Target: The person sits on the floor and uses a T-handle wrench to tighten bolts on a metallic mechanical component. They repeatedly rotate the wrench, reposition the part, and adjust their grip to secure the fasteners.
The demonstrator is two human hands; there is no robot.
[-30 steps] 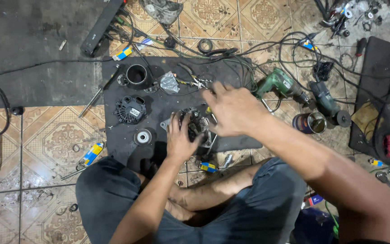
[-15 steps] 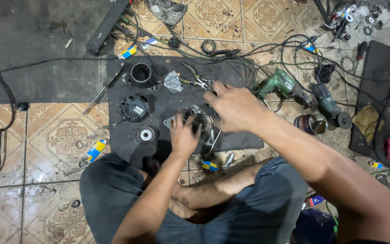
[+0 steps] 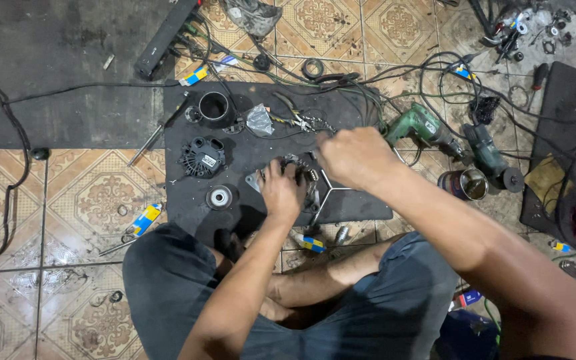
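Black mat on brown patterned tiles, green drill

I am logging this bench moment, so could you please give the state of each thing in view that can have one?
left hand: pressed down on the metal motor assembly, gripping it
right hand: closed in a fist over the assembly's far side
black finned cover: detached, lying on the black mat
black cylindrical sleeve: upright, open end up
pulley: loose, lying flat
green drill: lying on its side
tin can: open
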